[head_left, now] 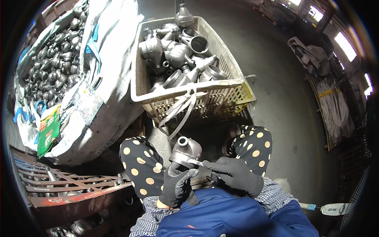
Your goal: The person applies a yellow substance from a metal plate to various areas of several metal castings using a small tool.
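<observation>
In black gloves, my two hands meet in front of my lap. My left hand [177, 185] grips a grey cast-metal pipe fitting [187, 150] by its lower rim, with a short round spout facing up. My right hand [233, 173] is closed round a slim metal tool [200, 162]. The tool's tip touches or lies very near the fitting's rim; its exact kind is too small to make out. Beyond my knees stands a dirty cream plastic crate [138, 67], heaped with larger grey castings [176, 54].
At left a big white woven sack [118, 59] bulges with small grey castings [53, 67]. A rusty metal rack [75, 199] with more castings sits at lower left. Pale straps [182, 108] hang from the crate. A standing fan [335, 209] is at lower right.
</observation>
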A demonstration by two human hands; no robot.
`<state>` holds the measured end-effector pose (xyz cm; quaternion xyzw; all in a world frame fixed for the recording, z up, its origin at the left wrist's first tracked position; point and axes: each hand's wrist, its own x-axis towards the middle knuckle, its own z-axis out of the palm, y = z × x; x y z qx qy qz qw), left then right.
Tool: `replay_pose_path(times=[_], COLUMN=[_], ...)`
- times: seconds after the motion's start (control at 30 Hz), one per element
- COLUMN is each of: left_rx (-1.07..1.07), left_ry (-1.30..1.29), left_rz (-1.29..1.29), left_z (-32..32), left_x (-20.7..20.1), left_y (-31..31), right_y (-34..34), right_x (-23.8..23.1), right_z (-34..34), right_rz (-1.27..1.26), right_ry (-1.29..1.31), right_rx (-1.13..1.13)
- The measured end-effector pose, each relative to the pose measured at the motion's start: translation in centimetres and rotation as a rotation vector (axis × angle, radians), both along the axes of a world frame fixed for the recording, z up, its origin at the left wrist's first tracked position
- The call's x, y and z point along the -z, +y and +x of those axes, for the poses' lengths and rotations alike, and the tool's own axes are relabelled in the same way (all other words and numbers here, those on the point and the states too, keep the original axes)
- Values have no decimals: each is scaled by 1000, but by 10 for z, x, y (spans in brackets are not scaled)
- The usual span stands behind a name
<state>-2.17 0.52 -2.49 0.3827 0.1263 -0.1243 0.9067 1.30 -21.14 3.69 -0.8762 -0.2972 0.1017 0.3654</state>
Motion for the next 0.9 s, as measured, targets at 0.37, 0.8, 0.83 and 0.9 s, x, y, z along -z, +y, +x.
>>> replay_pose_path(times=[0.37,0.8,0.83,0.9], left_rx=[20,52,52,58], left_ry=[25,9,-4,-1], left_rz=[62,108,119,115], left_z=[2,2,2,2], left_x=[-9,-11,-12,-9], left_y=[-1,-1,-1,-1], right_y=[-5,0,-1,-4], right_x=[-2,-5,-4,-1], right_z=[2,-2,-2,-2], right_rz=[87,-60,-36,11], right_ry=[142,13,19,31], right_rx=[2,-8,-3,8])
